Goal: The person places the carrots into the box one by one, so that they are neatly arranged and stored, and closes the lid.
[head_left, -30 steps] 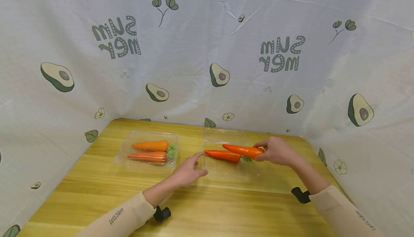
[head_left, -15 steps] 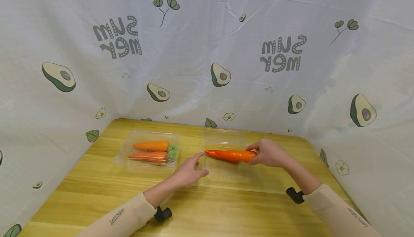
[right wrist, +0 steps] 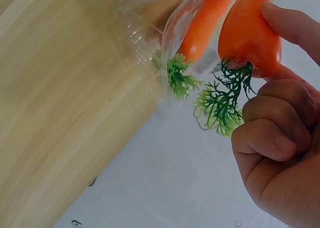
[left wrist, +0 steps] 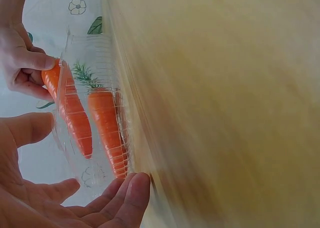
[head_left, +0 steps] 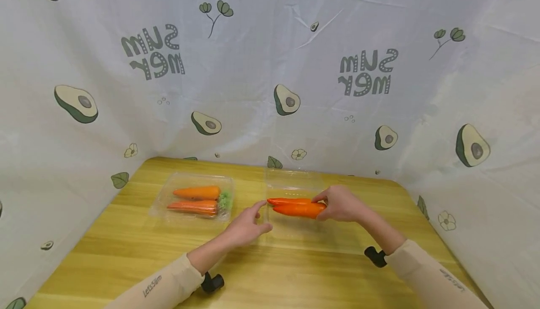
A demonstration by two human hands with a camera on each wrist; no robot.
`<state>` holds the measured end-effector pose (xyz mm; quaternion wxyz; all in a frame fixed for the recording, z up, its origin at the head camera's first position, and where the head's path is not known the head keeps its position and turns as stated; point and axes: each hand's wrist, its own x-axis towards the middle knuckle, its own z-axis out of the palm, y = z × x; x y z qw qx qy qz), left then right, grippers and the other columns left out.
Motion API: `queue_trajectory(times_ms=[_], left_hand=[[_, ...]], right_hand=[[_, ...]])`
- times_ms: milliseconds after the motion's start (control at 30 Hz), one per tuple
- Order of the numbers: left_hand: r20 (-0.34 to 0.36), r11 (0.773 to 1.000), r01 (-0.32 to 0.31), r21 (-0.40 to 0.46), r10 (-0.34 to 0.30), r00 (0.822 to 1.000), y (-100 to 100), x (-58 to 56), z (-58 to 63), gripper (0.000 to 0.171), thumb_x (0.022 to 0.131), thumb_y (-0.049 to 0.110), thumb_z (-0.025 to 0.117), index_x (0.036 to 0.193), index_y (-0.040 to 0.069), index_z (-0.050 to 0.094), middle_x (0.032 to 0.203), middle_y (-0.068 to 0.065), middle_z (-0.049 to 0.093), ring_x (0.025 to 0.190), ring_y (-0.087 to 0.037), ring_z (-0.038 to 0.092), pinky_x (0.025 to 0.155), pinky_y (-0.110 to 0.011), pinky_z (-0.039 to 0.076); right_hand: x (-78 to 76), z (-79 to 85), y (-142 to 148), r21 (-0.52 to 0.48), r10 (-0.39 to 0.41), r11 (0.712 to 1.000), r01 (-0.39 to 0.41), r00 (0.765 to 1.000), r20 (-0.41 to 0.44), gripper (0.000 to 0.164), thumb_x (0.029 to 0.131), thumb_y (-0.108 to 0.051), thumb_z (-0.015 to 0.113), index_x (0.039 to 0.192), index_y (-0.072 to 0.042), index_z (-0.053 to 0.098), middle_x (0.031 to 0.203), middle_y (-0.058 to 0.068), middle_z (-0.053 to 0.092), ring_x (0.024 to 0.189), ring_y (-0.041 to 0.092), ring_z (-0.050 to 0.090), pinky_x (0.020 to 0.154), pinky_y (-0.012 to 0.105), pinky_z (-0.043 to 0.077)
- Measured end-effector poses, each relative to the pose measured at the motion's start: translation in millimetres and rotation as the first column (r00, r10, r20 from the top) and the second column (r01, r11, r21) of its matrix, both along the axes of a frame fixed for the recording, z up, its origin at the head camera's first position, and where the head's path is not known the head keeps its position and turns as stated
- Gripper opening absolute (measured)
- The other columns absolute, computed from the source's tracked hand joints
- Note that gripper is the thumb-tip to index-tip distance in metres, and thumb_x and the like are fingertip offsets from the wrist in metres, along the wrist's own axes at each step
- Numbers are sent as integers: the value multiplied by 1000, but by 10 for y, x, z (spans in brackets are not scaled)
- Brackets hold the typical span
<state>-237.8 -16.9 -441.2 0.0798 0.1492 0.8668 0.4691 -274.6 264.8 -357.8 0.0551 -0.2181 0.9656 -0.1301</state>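
Observation:
My right hand (head_left: 341,204) pinches the thick top of an orange carrot (right wrist: 250,35) between thumb and finger. Green fronds hang from that top in the right wrist view. The held carrot is tilted, partly inside a clear plastic box (head_left: 291,180) whose lid stands open. Beside it, a second carrot (left wrist: 107,128) lies in the box, its tip toward my left hand. With fingers spread, my left hand (head_left: 244,224) touches the box's left end; in the left wrist view its fingertips (left wrist: 137,188) lie at the box wall.
On the left of the wooden table (head_left: 126,252) stands another clear box (head_left: 170,182), its lid down, with two carrots (head_left: 197,192) inside. A white printed curtain (head_left: 236,65) hangs behind the table and along both sides.
The right hand has carried its carrot left and toward me, from behind the lying carrot to in front of it, over the box. My left hand has stayed in place.

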Motion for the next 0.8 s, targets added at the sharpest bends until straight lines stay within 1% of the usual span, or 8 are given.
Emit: queue_trajectory(times_ms=[100,200,400,567,667,800], left_hand=[[10,1000,0,7,0,1000,-2,8,-10,74,94,31,71,157,17,35,138,-22,55,112,-34,62,89,-53,51],[17,1000,-1,4,1,1000,-3,10,-14,74,94,32,70,158,18,35,138,-22,55,111,-33,62,88,-52,51],[10,1000,-4,9,4,1000,0,0,-6,74,94,32,70,158,18,35,140,-21,55,120,-37,58,90,-54,50],[12,1000,4,18,-4,1000,-3,0,-2,75,94,32,70,158,18,35,141,-21,54,120,-37,58,90,-54,50],[10,1000,8,22,-9,1000,-7,3,-2,75,93,32,71,157,17,35,140,-22,53,120,-38,58,90,-55,50],[14,1000,6,22,-6,1000,-13,7,9,76,93,32,71,158,17,34,141,-23,53,120,-39,57,90,-56,50]], right_hand=[[-7,-35,-47,12,11,1000,-11,1000,5,38,74,-17,85,110,-6,78,97,2,74,77,15,55,74,33,47],[-24,-67,-84,21,17,1000,-17,1000,14,37,74,-18,85,109,-7,78,96,0,73,76,14,55,73,33,47],[-55,-121,-143,36,29,999,-29,1000,4,37,71,-16,85,107,-8,79,97,0,74,76,13,55,71,31,47],[-51,-164,-184,52,42,998,-42,999,-5,39,70,-12,84,107,-5,79,100,4,75,77,14,54,73,32,46],[-53,-191,-194,64,48,997,-47,999,-10,40,69,-10,84,109,-3,78,96,4,74,72,14,49,68,31,42],[-70,-231,-195,80,25,996,-24,1000,-8,42,68,-9,83,109,-6,79,90,0,71,67,14,43,62,30,35]])
